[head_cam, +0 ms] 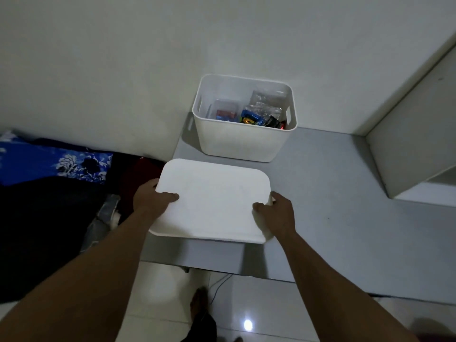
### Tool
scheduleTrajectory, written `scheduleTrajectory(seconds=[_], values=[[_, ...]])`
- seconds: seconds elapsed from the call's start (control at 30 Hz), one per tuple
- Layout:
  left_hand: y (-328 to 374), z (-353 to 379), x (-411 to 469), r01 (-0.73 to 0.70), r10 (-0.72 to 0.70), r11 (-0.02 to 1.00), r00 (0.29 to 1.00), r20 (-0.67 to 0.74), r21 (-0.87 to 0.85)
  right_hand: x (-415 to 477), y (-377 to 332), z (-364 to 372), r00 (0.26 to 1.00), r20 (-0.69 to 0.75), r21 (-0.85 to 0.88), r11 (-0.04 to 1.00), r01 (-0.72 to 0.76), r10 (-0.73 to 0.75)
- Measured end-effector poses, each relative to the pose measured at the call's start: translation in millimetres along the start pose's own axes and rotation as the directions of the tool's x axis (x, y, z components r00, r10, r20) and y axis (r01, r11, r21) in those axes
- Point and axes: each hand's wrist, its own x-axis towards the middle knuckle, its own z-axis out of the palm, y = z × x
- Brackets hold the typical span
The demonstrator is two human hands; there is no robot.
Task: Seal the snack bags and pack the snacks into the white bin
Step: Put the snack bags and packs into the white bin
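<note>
The white bin (237,144) stands open on the grey table against the wall. Inside it lie snacks: a clear box with red and blue packets (225,112) on the left, and clear bags with blue and black wrappers (264,114) on the right. Nearer to me, a white lid (214,201) is held flat just above the table. My left hand (150,198) grips its left edge, thumb on top. My right hand (276,211) grips its right edge, thumb on top, fingers underneath and hidden.
The grey table (333,206) runs to a white shelf unit (414,144) on the right. Dark clothes and a blue floral cloth (49,164) lie to the left. White floor tiles, a cable and my foot (199,307) show below the table's front edge.
</note>
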Motion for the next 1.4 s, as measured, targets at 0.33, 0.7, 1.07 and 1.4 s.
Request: scheduleTrajectory(seconds=[0.33, 0.7, 1.07, 1.4], values=[[79, -42, -55, -0.13, 0.132, 0.981, 0.991, -0.001, -0.141, -35, -70, -90, 0.982, -0.085, 0.127, 0.976, 0.178, -0.168], [187, -54, -53, -0.247, 0.242, 0.954, 0.969, -0.049, -0.168, -4, -146, -164, 0.956, -0.156, 0.015, 0.967, 0.254, -0.249], [243, -15, 36, -0.299, 0.31, 0.934, 0.95, 0.027, -0.195, 104, -180, -155, 0.959, -0.155, -0.051, 0.972, 0.231, -0.237], [254, 26, 121, -0.239, 0.24, 0.971, 0.967, 0.083, -0.02, 186, -167, -103, 0.982, -0.135, -0.03, 0.991, 0.131, -0.134]])
